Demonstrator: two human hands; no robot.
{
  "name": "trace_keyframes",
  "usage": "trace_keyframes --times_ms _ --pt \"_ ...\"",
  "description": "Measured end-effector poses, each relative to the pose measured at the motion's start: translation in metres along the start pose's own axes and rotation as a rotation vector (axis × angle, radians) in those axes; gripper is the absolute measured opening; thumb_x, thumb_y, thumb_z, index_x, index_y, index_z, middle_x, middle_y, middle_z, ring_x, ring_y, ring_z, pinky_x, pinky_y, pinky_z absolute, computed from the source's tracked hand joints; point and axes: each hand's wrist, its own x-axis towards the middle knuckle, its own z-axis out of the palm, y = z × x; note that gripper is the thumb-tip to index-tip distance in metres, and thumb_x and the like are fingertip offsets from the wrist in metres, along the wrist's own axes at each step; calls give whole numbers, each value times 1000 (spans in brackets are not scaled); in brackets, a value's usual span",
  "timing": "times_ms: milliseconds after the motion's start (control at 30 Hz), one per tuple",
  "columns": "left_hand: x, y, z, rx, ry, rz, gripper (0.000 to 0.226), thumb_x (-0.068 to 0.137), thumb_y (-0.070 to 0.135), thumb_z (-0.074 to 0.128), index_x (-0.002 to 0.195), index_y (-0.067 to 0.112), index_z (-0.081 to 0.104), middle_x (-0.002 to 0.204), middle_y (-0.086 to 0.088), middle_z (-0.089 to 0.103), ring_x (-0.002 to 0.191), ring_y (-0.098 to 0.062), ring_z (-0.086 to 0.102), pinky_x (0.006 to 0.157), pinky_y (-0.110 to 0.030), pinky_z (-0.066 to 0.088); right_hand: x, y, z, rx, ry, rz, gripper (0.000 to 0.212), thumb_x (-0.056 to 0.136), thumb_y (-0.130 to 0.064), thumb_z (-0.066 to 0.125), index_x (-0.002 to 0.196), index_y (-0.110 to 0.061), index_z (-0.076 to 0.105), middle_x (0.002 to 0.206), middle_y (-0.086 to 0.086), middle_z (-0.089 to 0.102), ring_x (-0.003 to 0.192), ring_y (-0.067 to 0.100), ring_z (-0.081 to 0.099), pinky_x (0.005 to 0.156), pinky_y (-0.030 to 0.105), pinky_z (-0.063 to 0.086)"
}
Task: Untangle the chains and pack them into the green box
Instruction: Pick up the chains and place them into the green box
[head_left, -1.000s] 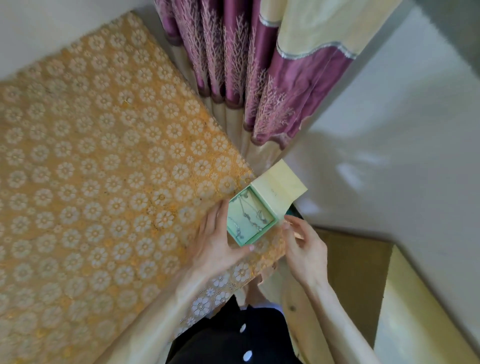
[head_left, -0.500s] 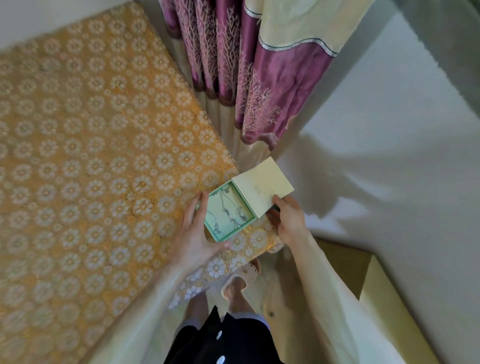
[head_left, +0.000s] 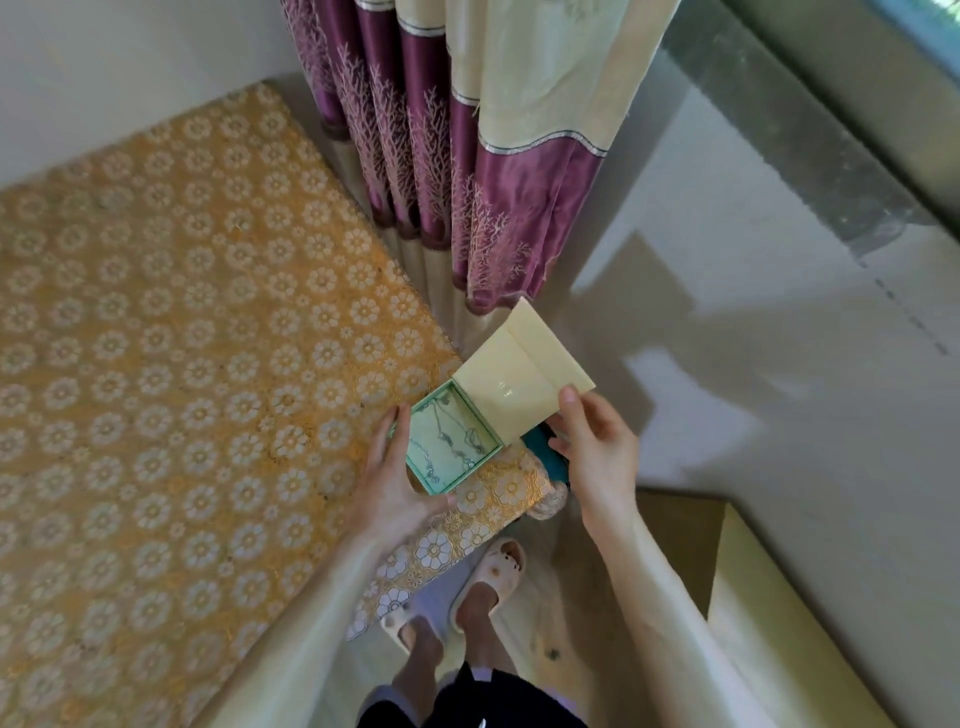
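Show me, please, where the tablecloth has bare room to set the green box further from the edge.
The tablecloth is bare across the stretch left of the left hand, back to the wall and the curtain. It is crowded at the near right corner: the green box sits by the edge, the left hand against it, the right hand pinching its lid.

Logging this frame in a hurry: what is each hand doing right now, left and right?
Left hand: open, straight fingers resting against the green box.
Right hand: closed, pinching the edge of the box's opened lid.
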Motion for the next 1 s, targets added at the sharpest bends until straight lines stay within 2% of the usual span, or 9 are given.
trace_keyframes --times_ms 100,167,267,367,467,633,767,900,1000 --pt "0 6 -14 -98 -88 -13 128 65 67 77 161 31 1 166 18 -13 154 -13 0 121 -53 14 -28 1 10 -37 -29 -132 10 96 -30 66 95 -36 74 98 -12 76 100 13 71 88 36 58" --pt "-7 15 -26 -318 -38 -34 98 81 64 68 160 34 16 168 16 1 154 -13 7 121 -54 11 -46 6 17 -97 -60 -209 15 96 -28 67 99 -42 73 103 -14 75 102 8 70 88 30 55" --pt "-29 26 -47 -760 151 -75 73 85 62 58 150 35 40 152 10 48 135 -15 49 116 -51 34 -68 22 25 -224 -109 -257 20 95 -26 69 110 -38 71 113 -18 72 108 2 65 88 24 52" --pt "-50 28 -59 -992 199 -109 65 86 57 68 141 30 48 110 8 76 97 -19 75 88 -42 58 -81 48 31 -505 -156 -449 30 93 -25 71 121 -34 69 128 -18 64 125 4 54 103 24 42" --pt "-58 17 -48 -901 202 -187 61 87 39 75 139 29 46 93 14 78 89 -10 75 86 -37 59 -92 76 41 -702 -198 -561 37 92 -24 72 128 -27 66 138 -10 57 130 8 47 110 12 27" --pt "-47 -23 -22 -800 313 -396 52 90 23 74 133 37 48 107 11 73 90 -8 71 85 -45 60 -97 97 59 -801 -218 -565 33 93 -23 58 125 -26 67 141 -5 54 133 17 42 110 37 37" --pt "-46 -38 -14 -763 331 -418 57 92 20 71 138 37 43 105 8 72 82 -10 72 59 -23 54 -80 94 60 -999 -139 -627 42 95 -32 54 135 -19 59 147 8 52 138 29 41 112 48 38" --pt "-42 -40 -7 -652 362 -410 62 93 18 69 146 31 39 99 12 66 75 3 61 51 -7 41 -48 89 56 -1197 -159 -547 68 94 -58 43 151 -21 39 161 13 34 147 34 31 116 51 34" --pt "-37 -34 -7 -588 302 -400 62 95 32 66 149 24 37 117 8 64 93 -10 62 68 -15 47 -34 93 56 -1271 -266 -504 75 97 -60 43 157 -20 24 166 11 22 148 33 31 114 51 39"
